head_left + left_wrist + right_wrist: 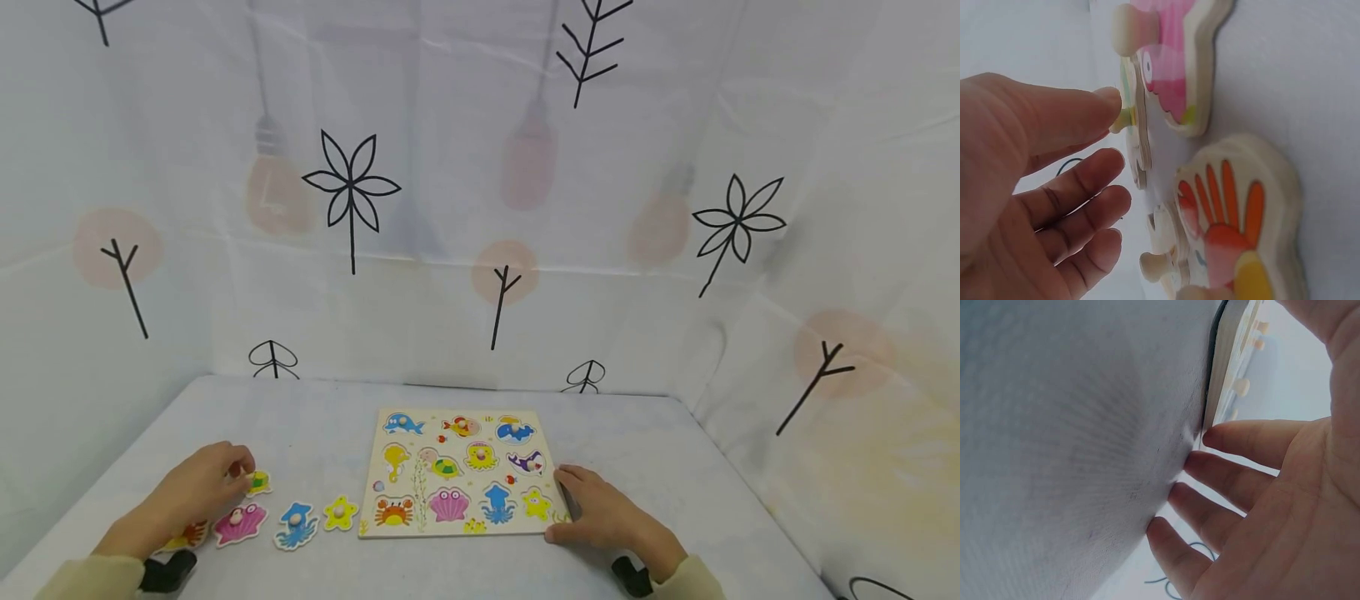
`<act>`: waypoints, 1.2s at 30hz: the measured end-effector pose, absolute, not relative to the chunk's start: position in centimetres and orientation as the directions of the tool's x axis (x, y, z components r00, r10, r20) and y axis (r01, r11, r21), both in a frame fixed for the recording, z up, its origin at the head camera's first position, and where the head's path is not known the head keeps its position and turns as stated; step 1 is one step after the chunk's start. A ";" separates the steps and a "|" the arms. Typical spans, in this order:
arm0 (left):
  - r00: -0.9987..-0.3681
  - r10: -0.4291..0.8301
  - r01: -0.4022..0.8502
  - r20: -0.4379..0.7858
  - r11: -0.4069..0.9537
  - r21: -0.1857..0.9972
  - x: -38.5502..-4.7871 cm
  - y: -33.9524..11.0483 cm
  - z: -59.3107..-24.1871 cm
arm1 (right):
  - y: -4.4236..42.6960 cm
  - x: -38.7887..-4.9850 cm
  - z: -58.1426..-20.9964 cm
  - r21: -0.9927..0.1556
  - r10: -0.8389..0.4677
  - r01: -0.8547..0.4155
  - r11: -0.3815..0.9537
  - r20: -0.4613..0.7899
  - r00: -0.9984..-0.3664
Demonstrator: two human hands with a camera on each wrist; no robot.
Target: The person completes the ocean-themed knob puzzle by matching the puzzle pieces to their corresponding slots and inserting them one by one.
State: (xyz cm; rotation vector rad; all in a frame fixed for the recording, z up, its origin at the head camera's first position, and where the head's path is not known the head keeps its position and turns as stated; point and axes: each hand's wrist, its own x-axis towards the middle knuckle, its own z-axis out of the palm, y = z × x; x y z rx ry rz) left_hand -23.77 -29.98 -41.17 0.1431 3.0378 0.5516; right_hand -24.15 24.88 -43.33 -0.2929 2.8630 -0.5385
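Note:
My left hand [198, 487] pinches the knob of a green and yellow turtle puzzle piece [258, 482] between thumb and forefinger. In the left wrist view the turtle piece [1139, 119] stays close to the table, its other side hidden. Beside this hand lie a pink shell piece [242, 523] and an orange crab piece [1229, 231], which the wrist partly covers in the head view. The wooden puzzle board [405, 531] lies flat at the centre. At its right edge rests my right hand [603, 512], fingers extended and fingertips on the table against the side [1225, 362].
A blue squid piece [296, 527] and a yellow star piece [341, 512] lie left of the board. Another knobbed piece [1169, 234] stands beyond the crab. Several knobbed pieces, such as the octopus [481, 456], sit in the board. A patterned cloth [450, 317] hangs behind the table.

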 end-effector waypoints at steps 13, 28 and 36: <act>-0.993 0.117 0.100 -0.029 0.932 0.349 -24.7 -29.9 -42.0 | 24.9 -24.1 -43.3 -0.380 -0.236 -0.157 0.912 -0.171 -0.957; -0.992 0.116 0.094 -0.045 0.933 0.348 -25.0 -29.7 -42.1 | 24.8 -24.0 -43.3 -0.374 -0.229 -0.150 0.915 -0.178 -0.957; -0.988 0.151 0.141 -0.002 0.925 0.353 -24.9 -28.7 -41.5 | 24.8 -24.1 -43.2 -0.374 -0.235 -0.159 0.914 -0.168 -0.957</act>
